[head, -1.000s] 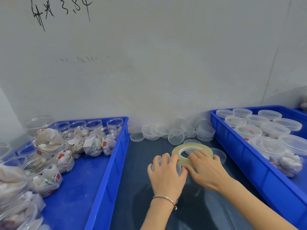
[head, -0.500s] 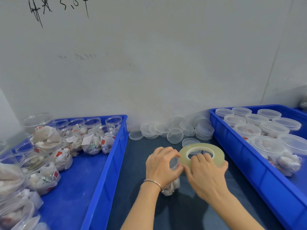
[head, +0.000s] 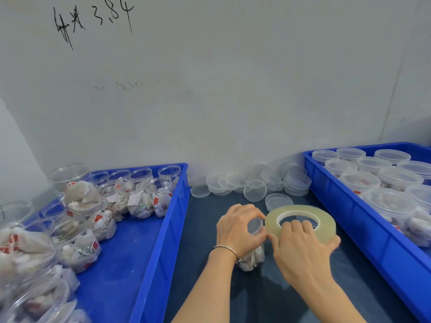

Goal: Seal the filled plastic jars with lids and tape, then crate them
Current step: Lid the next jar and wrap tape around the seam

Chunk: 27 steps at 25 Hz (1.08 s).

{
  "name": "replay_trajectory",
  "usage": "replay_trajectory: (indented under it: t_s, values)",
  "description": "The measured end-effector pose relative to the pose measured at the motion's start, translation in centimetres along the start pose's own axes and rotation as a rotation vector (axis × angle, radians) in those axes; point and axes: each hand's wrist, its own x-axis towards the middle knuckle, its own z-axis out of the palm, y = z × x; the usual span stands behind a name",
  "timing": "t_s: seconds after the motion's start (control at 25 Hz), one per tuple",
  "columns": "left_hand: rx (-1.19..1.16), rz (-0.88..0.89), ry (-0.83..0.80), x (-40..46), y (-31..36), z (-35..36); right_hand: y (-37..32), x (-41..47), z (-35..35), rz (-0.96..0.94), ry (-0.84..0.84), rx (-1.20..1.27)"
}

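The left hand (head: 238,229) grips the lidded jar (head: 253,257) steady while the right hand (head: 303,250) pinches the tape roll (head: 300,221) against its lid seam

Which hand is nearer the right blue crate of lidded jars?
Right. The right hand holds the tape roll beside that crate; the left hand grips the jar farther away.

Both forearms enter from the bottom edge and converge at centre, bare to the frame edge. Left hand (head: 238,229): back toward the camera, fingers and thumb curled into a closed ring around the top of a jar (head: 253,257), thin metal bangle (head: 227,249) at the wrist. Right hand (head: 303,250): palm down, just beside the left, fingers hooked over a tape roll (head: 300,223) into its core, thumb toward the left hand.
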Motion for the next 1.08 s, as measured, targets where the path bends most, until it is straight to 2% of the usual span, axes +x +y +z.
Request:
replay_trajectory:
  t_s: [0.16,0.2,0.32,0.36,0.4,0.52,0.56,0.72,0.76,0.84,0.96,1.08]
  values:
    - [-0.016,0.008,-0.039,0.1,0.1,0.1,-0.3,-0.5,-1.4,-0.022,-0.049,-0.025]
    - [-0.039,-0.067,-0.006,0.3,0.0,-0.1,-0.3,-1.2,-1.8,-0.030,-0.021,0.018]
    - [-0.248,-0.507,0.227,1.6,-2.7,-1.3,0.2,-4.8,-2.1,-0.104,0.297,0.286]
    - [-0.269,-0.508,0.239,1.6,-3.1,-1.2,0.6,-5.6,-1.9,-0.100,0.338,0.314]
    - [-0.250,-0.461,0.230,1.4,-2.9,-1.1,1.1,-5.5,-1.4,-0.130,0.288,0.291]
    - [-0.182,-0.314,0.156,0.7,-1.4,-0.2,1.6,-2.3,1.1,-0.045,-0.078,0.201]
    - [-0.163,-0.285,0.122,0.4,-1.5,-0.1,1.6,-1.5,2.1,-0.051,-0.137,0.194]
    - [-0.106,-0.265,-0.073,0.1,-3.0,-1.1,0.7,1.0,6.2,-0.144,-0.283,0.166]
    - [-0.093,-0.242,-0.089,-0.5,-3.2,-1.1,0.7,1.4,6.9,-0.146,-0.306,0.177]
    - [-0.121,-0.215,0.008,-1.7,-2.8,-0.9,1.1,2.3,7.6,-0.188,-0.346,0.202]
    - [-0.263,-0.254,0.245,-2.6,-0.3,-0.7,1.3,3.3,6.1,-0.359,-0.306,0.429]
    - [-0.453,-0.108,0.361,-1.1,5.3,-0.3,3.2,4.3,1.5,-0.429,0.024,0.700]
